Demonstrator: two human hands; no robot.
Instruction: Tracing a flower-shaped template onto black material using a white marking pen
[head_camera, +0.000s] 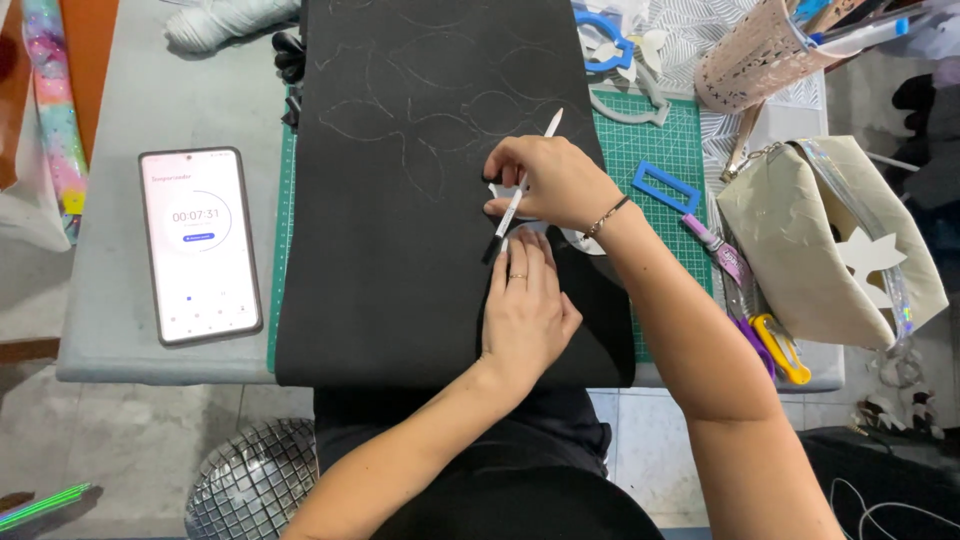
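Observation:
A wide black sheet (400, 250) lies over a green cutting mat (655, 140), with faint leaf outlines drawn on its upper half. My right hand (555, 180) grips a white pen (520, 190) with a black tip, the tip touching the sheet. A white paper template (585, 242) lies under both hands, mostly hidden. My left hand (525, 300) lies flat, fingers pressing the template onto the sheet just below the pen.
A phone (200, 245) with a timer screen lies left on the grey table (130, 110). A blue rectangular frame (665, 187), scissors (775, 345), a beige pouch (830, 240) and a pink pen cup (750, 55) sit to the right. White yarn (225, 22) is at the back.

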